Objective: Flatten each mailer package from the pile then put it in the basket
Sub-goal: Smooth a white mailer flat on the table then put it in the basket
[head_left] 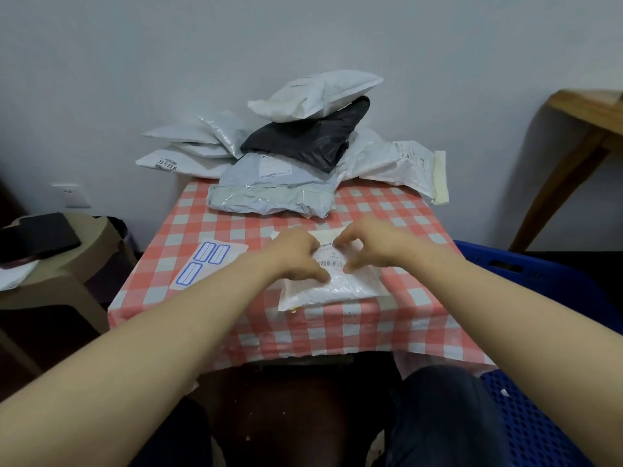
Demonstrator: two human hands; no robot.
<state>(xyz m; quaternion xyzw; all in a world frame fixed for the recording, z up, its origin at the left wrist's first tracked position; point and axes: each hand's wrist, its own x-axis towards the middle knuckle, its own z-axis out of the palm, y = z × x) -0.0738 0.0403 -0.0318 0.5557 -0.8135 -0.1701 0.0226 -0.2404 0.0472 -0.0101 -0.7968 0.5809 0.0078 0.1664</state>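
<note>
A white mailer (340, 286) with a barcode label lies flat on the red-and-white checked table (387, 325), near its front edge. My left hand (298, 256) and my right hand (365, 246) both rest on its far half, side by side. Their fingers are arched, and the fingertips and thumbs press down on the plastic. The pile of mailers (290, 153), white, grey and one black, sits heaped at the back of the table. The blue plastic basket (539, 284) stands on the right of the table, beside my right forearm.
A sheet of blue-framed labels (205, 264) lies on the cloth left of the mailer. A beige stool (67, 264) with a black object on it stands at the left. A wooden table (586, 129) is at the far right. My knees are under the table's front edge.
</note>
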